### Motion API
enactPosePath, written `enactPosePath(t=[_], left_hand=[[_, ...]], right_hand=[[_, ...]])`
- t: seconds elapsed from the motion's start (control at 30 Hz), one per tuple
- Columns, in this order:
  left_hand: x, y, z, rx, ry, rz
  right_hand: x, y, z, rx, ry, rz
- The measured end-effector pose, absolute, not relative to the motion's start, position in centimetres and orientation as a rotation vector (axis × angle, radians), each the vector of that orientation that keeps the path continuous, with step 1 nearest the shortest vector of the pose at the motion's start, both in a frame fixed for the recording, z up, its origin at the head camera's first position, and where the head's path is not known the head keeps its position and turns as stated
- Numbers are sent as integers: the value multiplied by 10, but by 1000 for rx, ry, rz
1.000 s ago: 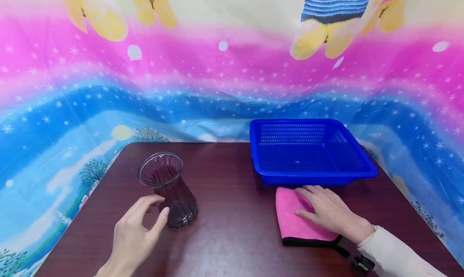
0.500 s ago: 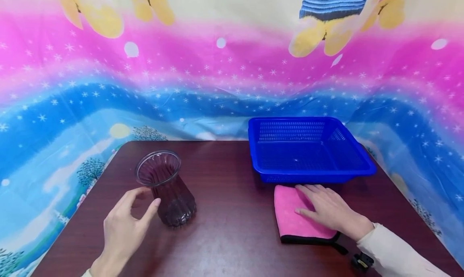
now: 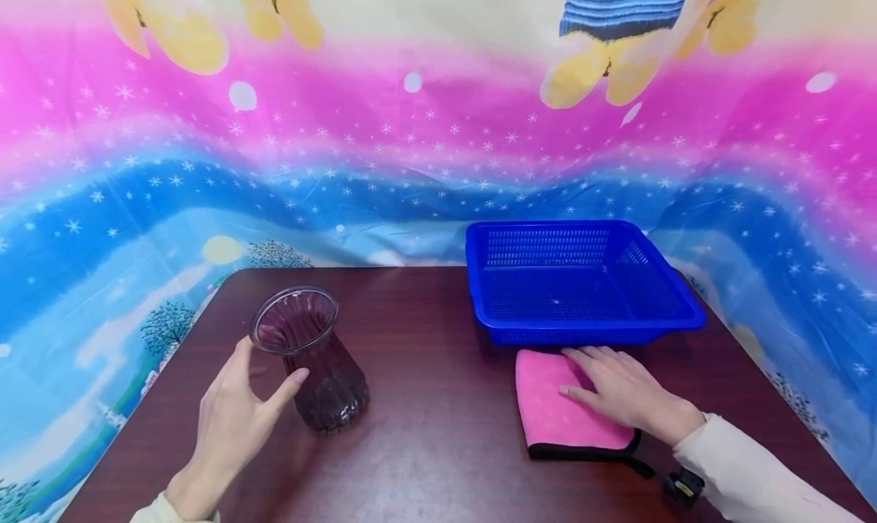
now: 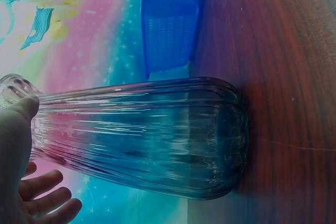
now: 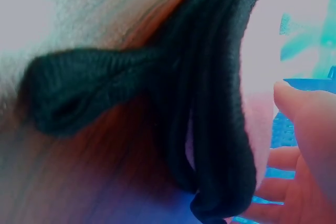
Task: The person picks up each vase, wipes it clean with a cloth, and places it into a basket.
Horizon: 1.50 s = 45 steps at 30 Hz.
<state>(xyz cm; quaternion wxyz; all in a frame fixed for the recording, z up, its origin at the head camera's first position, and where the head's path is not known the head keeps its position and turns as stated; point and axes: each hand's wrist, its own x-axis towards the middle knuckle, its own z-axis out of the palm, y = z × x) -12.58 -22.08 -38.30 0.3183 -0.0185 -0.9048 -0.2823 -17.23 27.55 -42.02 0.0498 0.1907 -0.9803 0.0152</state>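
A ribbed, see-through glass vase (image 3: 329,382) with a flared rim stands on the left half of the table. My left hand (image 3: 229,424) is at its near left side, thumb and fingers spread on either side of the narrow neck. In the left wrist view the thumb overlaps the neck of the vase (image 4: 142,135), while the other fingers are apart from the glass; whether the thumb touches is hard to tell. A folded pink towel (image 3: 548,412) with black edging lies on the right. Across its right part rests my right hand (image 3: 626,390), fingers extended.
Behind the towel sits a blue plastic basket (image 3: 582,326) with perforated walls and nothing in it. A black loop on the towel points toward a small black device (image 3: 684,485) by the right sleeve. A printed cloth (image 3: 411,157) hangs behind the brown table (image 3: 432,462).
My left hand has shifted left from in front of the vase to the side of its neck, with the fingers going behind it. The right hand stays on the towel.
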Motion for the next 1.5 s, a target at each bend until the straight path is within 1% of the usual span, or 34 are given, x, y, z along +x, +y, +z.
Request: enactPosePath(t=[0.47, 0.73, 1.07, 1.3, 1.5], left_hand=[[-140, -224, -381, -147, -2481, -850], [-143, -226, -380, -215, -2515, -940], [-141, -225, -379, -219, -2576, -1008], [-143, -225, -382, -231, -2590, -1021], [-144, -225, -383, -248, -2577, -1036]], right_hand=[[-181, 286, -425, 583, -3034, 160], [-186, 291, -425, 565, -3088, 270], [-196, 294, -422, 661, -3078, 547], [-196, 305, -419, 782, -3073, 796], [-193, 311, -414, 766, -3090, 928]])
